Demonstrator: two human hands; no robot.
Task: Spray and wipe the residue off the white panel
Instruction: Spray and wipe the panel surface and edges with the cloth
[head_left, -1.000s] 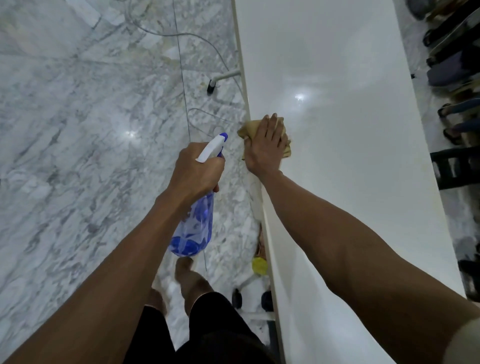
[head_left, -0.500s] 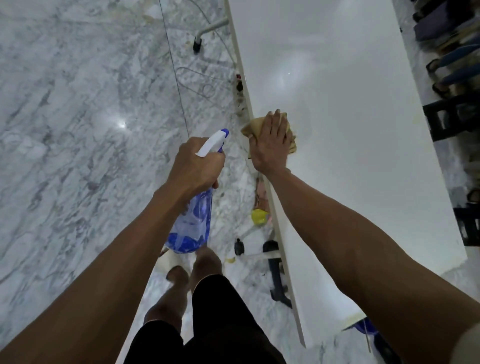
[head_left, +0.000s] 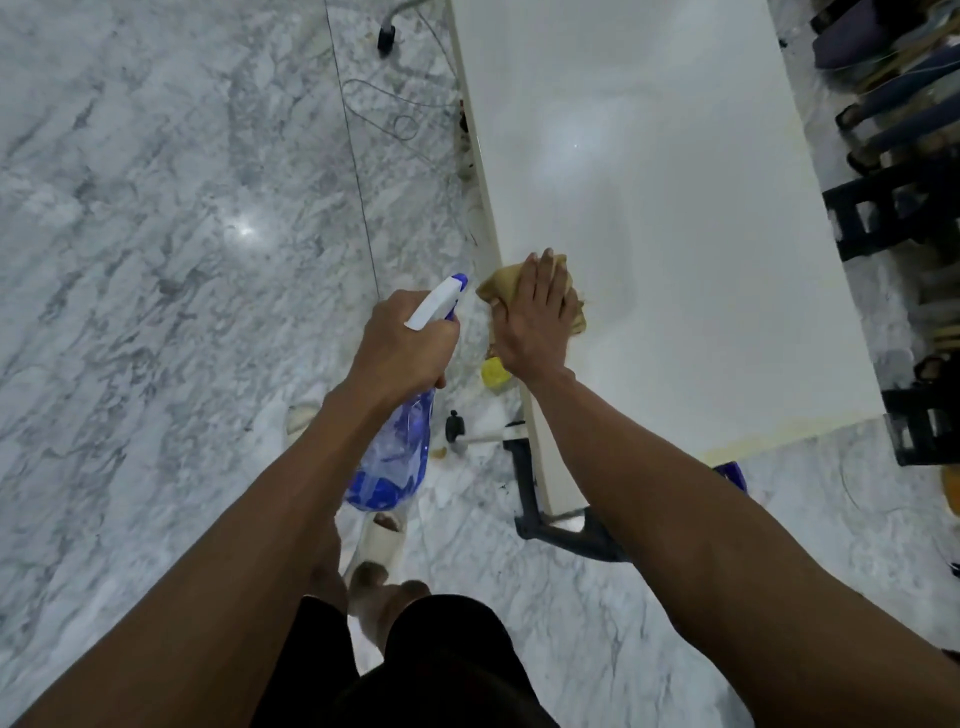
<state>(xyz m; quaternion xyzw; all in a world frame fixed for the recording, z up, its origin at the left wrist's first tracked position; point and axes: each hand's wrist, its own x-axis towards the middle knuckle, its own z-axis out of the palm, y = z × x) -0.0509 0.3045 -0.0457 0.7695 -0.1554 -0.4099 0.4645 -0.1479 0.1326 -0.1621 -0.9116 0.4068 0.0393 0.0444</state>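
A long glossy white panel (head_left: 675, 218) lies raised above the marble floor and runs away from me on the right. My right hand (head_left: 535, 317) presses flat on a tan cloth (head_left: 501, 283) at the panel's left edge, fingers straight. My left hand (head_left: 402, 348) grips the neck of a clear blue spray bottle (head_left: 395, 457) with a white and blue nozzle, held over the floor just left of the panel. Yellowish residue (head_left: 779, 431) shows along the panel's near end.
Grey marble floor (head_left: 156, 260) spreads to the left, with thin cables (head_left: 384, 109) lying on it. A dark stand (head_left: 530, 499) supports the panel's near end. A yellow object (head_left: 492, 373) sits under the edge. Black stools (head_left: 893, 213) and footwear crowd the right side. My feet (head_left: 382, 571) are below.
I have stepped back along the panel, so its near end has come into view. My right hand and the cloth slid nearer along the left edge. The bottle stays in my left hand.
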